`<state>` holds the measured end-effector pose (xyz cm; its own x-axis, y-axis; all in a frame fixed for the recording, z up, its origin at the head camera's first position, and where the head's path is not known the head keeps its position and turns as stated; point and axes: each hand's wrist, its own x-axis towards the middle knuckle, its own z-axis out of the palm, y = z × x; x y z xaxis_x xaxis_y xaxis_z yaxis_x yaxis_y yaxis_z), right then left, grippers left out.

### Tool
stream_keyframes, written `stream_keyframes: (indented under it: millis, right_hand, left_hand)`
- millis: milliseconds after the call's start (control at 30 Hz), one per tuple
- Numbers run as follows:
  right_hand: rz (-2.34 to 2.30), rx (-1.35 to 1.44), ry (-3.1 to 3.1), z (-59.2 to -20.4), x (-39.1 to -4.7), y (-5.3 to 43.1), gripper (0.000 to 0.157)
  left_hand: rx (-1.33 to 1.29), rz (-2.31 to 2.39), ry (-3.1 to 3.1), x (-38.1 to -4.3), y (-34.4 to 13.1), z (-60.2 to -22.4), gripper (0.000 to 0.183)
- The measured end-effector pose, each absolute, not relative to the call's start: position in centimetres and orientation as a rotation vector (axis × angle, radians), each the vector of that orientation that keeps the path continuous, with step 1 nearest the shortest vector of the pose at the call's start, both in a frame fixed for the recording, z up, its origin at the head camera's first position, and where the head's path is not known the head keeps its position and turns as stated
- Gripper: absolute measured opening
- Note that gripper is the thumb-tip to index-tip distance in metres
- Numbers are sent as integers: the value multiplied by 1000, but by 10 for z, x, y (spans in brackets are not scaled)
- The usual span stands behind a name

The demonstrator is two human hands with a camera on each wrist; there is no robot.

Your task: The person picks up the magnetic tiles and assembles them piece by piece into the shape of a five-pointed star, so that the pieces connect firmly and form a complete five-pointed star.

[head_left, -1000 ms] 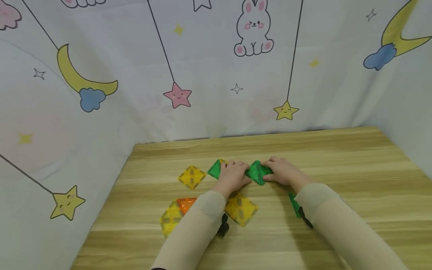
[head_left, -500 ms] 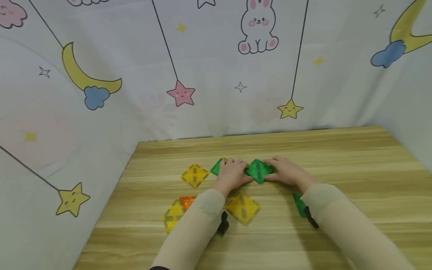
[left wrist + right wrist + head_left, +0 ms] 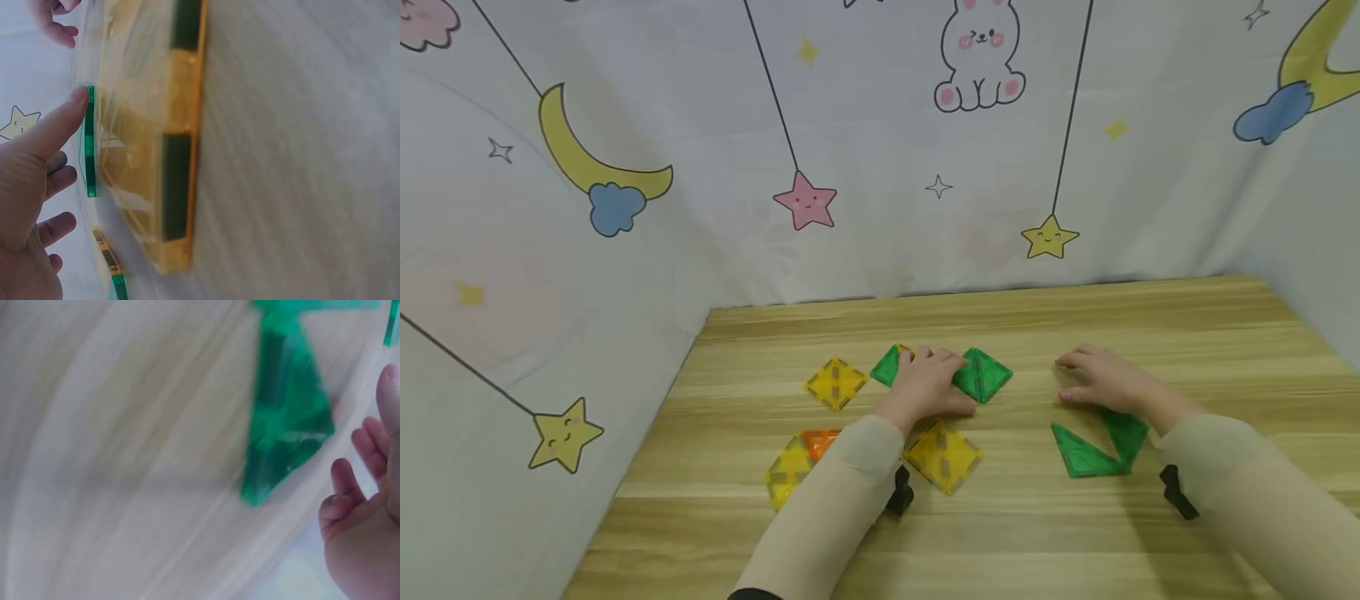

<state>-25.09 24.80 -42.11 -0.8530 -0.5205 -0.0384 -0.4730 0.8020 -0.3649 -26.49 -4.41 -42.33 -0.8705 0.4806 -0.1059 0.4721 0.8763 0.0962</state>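
Observation:
My left hand (image 3: 925,383) lies with loosely bent fingers at the left side of a green diamond (image 3: 982,375) made of two triangular magnetic tiles. In the left wrist view its thumb (image 3: 59,125) overlaps the edge of a green tile (image 3: 90,144); whether it touches cannot be told. My right hand (image 3: 1108,379) is over the table at the right, fingers loosely spread and holding nothing. Just below it are two green triangle tiles (image 3: 1086,454), one partly covered by the hand. Behind my left hand a green and yellow piece (image 3: 886,365) is partly hidden.
A yellow diamond (image 3: 836,383) lies at the left back, another yellow diamond (image 3: 943,457) nearer the front. Yellow tiles (image 3: 788,471) and an orange tile (image 3: 817,443) are partly hidden by my left sleeve. A printed curtain (image 3: 880,167) borders the wooden table.
My right hand has let go of the green diamond and moved right, uncovering more of the green triangles there. My left hand has stayed nearly in place, its thumb slightly farther out.

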Motion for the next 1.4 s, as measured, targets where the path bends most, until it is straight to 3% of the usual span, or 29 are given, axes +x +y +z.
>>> stream_keyframes:
  millis: [567,1067,1400]
  right_hand:
    - [-567,-855,2827,-422,-213,307,48]
    - [-601,-807,2825,-429,-199,314,54]
    - [-649,-816,2799,-431,-198,314,57]
  left_hand:
    - [833,164,2844,-252,-36,-419,78]
    - [994,335,2767,-207,24,-430,59]
    - [999,370,2746,-197,37,-434,47]
